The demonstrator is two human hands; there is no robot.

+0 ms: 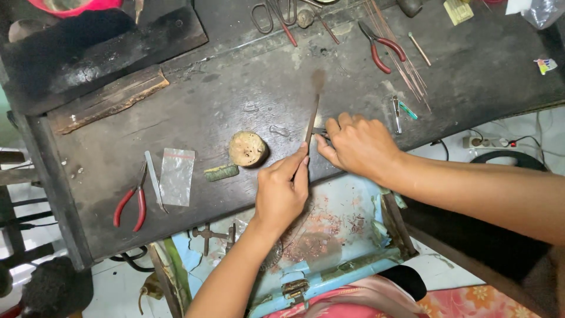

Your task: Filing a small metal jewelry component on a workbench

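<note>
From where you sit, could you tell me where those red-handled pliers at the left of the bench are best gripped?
Take the red-handled pliers by the two red handles, which splay toward the bench's near edge, coming from that near side. The metal nose points away, close beside a flat metal strip and a clear plastic bag, so a hand there would likely knock them.

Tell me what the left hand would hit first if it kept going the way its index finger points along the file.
Past the file that the left hand holds, the dark bench top looks bare until the scissors near the far edge; depth is unclear.
</note>
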